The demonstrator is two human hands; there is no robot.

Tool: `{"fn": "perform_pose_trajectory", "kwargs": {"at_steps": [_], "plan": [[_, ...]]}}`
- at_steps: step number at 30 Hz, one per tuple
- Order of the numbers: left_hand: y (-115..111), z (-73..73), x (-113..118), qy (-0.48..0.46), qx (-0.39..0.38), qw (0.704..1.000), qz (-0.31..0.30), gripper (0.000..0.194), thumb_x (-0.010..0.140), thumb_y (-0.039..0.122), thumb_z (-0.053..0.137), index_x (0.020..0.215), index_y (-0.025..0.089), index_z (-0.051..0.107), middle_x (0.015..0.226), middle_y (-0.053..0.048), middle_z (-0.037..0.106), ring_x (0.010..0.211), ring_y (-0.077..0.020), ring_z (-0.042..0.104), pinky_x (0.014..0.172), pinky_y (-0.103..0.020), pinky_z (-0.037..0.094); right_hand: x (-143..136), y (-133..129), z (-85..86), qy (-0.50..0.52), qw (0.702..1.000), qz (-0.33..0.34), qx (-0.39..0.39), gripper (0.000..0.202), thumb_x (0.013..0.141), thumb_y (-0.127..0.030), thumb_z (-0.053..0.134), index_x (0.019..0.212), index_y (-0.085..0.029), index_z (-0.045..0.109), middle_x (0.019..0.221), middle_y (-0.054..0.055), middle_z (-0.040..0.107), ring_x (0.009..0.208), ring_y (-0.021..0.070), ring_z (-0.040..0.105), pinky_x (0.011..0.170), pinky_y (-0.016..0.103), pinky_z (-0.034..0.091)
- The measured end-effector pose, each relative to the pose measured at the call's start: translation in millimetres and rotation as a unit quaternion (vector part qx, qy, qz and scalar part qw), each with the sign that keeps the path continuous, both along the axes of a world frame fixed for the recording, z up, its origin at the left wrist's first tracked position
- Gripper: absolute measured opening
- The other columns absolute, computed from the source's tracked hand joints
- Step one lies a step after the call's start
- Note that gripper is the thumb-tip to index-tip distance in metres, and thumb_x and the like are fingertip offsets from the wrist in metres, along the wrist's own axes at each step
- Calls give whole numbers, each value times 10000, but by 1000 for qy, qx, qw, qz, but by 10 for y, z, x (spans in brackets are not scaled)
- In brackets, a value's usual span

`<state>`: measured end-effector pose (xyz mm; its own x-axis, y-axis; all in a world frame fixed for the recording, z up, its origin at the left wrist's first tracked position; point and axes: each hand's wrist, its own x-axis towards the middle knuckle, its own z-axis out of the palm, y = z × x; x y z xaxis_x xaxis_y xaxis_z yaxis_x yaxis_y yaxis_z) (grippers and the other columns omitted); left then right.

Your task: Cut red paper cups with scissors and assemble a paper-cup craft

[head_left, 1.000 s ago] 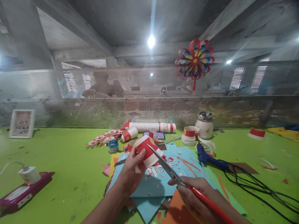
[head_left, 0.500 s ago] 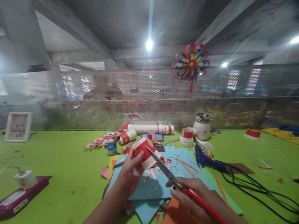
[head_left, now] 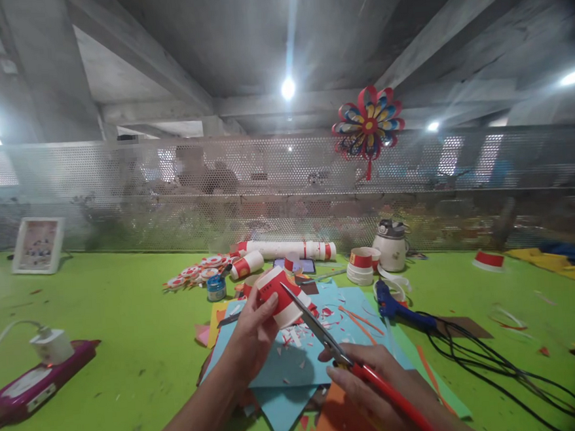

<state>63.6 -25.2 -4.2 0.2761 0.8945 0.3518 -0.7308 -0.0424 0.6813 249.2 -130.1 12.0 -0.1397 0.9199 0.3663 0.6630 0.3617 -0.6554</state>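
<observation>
Left hand [head_left: 253, 333] wrapped around a red-and-white cup [head_left: 279, 296], held on its side above the blue paper [head_left: 298, 362], thumb on top, fingers beneath. Right hand [head_left: 373, 383] closed around the red handles of the scissors [head_left: 325, 334], blades parted, tips reaching up against the cup's side near the rim. Looks like a cut into the cup wall in progress.

To cut well here: keep the cup steady and firm without crushing it, thumb clear of the blade line. Better to feed the cup into the blades than to chase it with the scissors. Short bites near the pivot likely give a cleaner edge than long snips at the tips.

Red and white scraps scattered on the blue paper below. Orange sheet [head_left: 339, 425] under the right wrist. Blue glue gun [head_left: 395, 303] just right of the paper, black cable [head_left: 499, 365] trailing off across the green counter [head_left: 127, 318]. More cups [head_left: 362, 264] and a small jar [head_left: 216, 287] farther back, well apart from the hands.
</observation>
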Motion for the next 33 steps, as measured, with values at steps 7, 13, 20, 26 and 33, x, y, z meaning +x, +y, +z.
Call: {"fn": "perform_pose_trajectory", "kwargs": {"at_steps": [7,13,20,26,33], "plan": [[-14,-1,20,-9,-3,1000,2,488,881,194,594,1351,204,462,1170,-87,674,1085,-219,626,1039,-401,417,-24,45,-14,5,999,21,37,203,887,-354,537,911,-274,722,808,-8,756,716,173,703,644,211,543],[-7,4,31,-16,-2,1000,-9,450,874,197,603,1313,210,509,1165,-82,673,1076,-220,623,1035,-399,418,12,161,-104,22,995,71,74,218,874,-336,514,881,-266,721,696,-17,738,625,160,699,575,183,535],[-45,19,50,-8,-11,1000,-6,465,846,203,639,1297,211,529,1177,-76,669,1076,-217,620,1015,-367,430,7,125,-98,-3,998,29,54,245,871,-380,513,810,-255,714,652,-9,692,594,152,657,585,196,517],[52,49,-99,62,7,998,-6,527,846,221,634,1349,229,480,1201,-107,656,1070,-252,625,906,-363,478,82,186,-103,-64,997,42,15,358,892,-473,477,824,-211,711,599,1,612,556,151,557,520,212,428],[113,418,-482,163,86,982,-40,661,682,244,784,1301,224,553,1213,-159,641,1073,-325,625,895,-417,484,292,274,29,-120,983,134,-24,295,835,-438,573,824,-181,717,631,-7,613,582,132,503,549,204,396]]}}
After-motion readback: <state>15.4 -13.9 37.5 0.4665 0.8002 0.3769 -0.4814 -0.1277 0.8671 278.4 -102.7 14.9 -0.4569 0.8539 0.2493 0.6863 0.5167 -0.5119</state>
